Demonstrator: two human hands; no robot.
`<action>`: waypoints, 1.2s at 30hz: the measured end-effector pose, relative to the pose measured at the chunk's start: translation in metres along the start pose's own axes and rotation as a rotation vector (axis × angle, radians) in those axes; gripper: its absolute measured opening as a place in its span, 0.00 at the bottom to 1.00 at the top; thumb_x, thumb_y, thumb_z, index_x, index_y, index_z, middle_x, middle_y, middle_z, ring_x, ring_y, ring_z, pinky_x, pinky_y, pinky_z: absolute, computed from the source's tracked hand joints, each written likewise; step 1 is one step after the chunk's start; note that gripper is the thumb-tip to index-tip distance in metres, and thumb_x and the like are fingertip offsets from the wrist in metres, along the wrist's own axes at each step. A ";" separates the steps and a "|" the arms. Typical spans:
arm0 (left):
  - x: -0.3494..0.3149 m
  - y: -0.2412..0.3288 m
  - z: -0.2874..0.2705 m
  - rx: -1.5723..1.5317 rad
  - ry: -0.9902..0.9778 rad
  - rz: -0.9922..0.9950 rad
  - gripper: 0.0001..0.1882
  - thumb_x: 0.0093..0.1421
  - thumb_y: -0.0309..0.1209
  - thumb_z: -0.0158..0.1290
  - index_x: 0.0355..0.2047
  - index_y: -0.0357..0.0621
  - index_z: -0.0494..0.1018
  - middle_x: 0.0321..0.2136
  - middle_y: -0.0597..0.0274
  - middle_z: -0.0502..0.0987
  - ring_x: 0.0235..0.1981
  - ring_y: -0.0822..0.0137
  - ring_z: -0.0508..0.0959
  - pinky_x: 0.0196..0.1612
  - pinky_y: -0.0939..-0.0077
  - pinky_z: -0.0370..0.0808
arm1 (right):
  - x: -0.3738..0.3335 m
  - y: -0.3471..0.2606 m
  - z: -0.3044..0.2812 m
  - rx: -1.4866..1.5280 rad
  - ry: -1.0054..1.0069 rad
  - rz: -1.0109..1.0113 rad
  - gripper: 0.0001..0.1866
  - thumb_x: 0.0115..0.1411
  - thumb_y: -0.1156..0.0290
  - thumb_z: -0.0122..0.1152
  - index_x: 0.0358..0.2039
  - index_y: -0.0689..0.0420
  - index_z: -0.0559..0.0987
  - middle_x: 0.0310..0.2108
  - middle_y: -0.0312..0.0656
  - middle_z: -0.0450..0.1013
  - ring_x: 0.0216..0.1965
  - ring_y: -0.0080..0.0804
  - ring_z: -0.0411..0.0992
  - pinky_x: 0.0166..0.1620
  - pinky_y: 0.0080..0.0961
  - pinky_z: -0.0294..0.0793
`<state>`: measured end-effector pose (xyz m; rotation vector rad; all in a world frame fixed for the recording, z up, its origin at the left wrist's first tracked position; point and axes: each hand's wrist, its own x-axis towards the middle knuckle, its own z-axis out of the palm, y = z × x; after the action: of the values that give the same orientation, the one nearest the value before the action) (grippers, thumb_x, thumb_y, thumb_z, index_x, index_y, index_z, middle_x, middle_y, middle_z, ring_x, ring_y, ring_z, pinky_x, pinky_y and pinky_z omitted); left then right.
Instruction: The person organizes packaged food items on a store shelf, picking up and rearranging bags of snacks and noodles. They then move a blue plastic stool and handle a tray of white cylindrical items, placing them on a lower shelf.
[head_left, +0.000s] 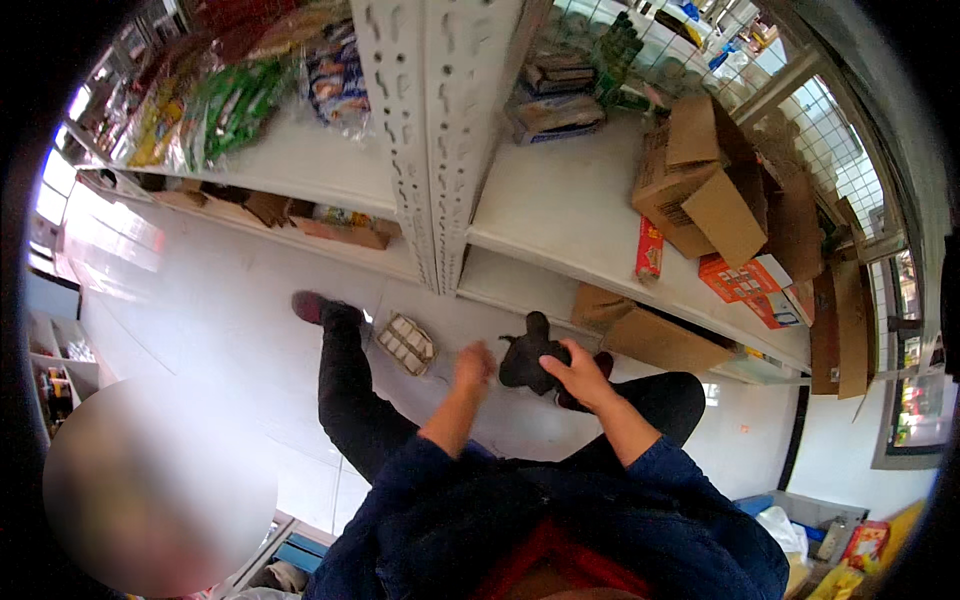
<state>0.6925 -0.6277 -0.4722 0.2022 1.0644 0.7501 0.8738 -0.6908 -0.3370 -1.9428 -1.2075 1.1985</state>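
My right hand (pixel 578 372) grips a dark grey item (pixel 525 362) by its right edge, thumb on top. The item has a broad body and a rounded knob at its far end; its kind is unclear. Just left of it hovers my left hand (pixel 474 368), apart from the item, its fingers smeared by motion. Farther left, between my feet, a pack of pale blocks (pixel 406 345) in clear wrap lies on the white floor (pixel 250 350).
White metal shelving (pixel 425 140) stands ahead. Bagged goods (pixel 235 110) fill its left shelf. An open cardboard box (pixel 690 180) and an orange box (pixel 760 285) sit on the right shelf. Another carton (pixel 665 340) rests below, near my right knee.
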 end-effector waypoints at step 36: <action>-0.177 0.104 0.121 0.939 -0.259 0.633 0.13 0.55 0.30 0.53 0.37 0.34 0.68 0.31 0.57 0.73 0.32 0.71 0.72 0.35 0.77 0.69 | -0.030 -0.090 -0.056 -0.005 0.047 -0.538 0.21 0.52 0.57 0.58 0.36 0.62 0.68 0.34 0.52 0.70 0.36 0.45 0.69 0.40 0.34 0.68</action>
<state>0.6999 -0.6412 -0.2350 1.4515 1.0375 0.6950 0.8818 -0.6779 -0.2277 -1.4932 -1.5737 0.8597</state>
